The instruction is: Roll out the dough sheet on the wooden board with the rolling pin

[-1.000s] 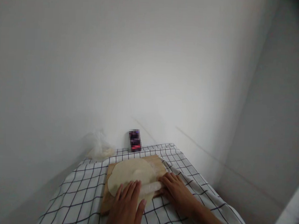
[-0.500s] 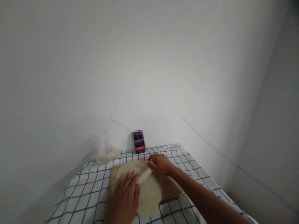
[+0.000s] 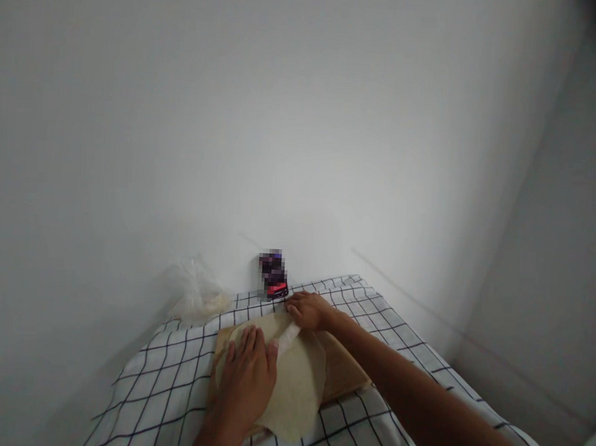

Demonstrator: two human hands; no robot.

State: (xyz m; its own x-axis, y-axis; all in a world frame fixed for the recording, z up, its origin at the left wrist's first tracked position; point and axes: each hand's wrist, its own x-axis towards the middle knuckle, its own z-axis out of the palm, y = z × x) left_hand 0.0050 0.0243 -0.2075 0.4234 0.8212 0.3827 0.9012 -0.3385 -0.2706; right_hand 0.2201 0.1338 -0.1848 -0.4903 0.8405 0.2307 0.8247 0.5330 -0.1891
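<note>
Rolling a dough sheet thin on a board: your rolling pin sits at the far end of its stroke.

Nearest you, the dough sheet (image 3: 296, 389) overhangs the near edge of the wooden board (image 3: 342, 375), which lies on the checked cloth (image 3: 169, 396). Your left hand (image 3: 247, 380) presses flat, fingers spread, on the near end of the rolling pin (image 3: 288, 340); your right hand (image 3: 309, 310) lies palm-down over its far end, fingers lightly curled. The next move, by judgement, calls for even pressure drawn back toward you. Farther off stand a dark box (image 3: 274, 275) and, to its left, a plastic bag (image 3: 194, 296), against the wall.
</note>
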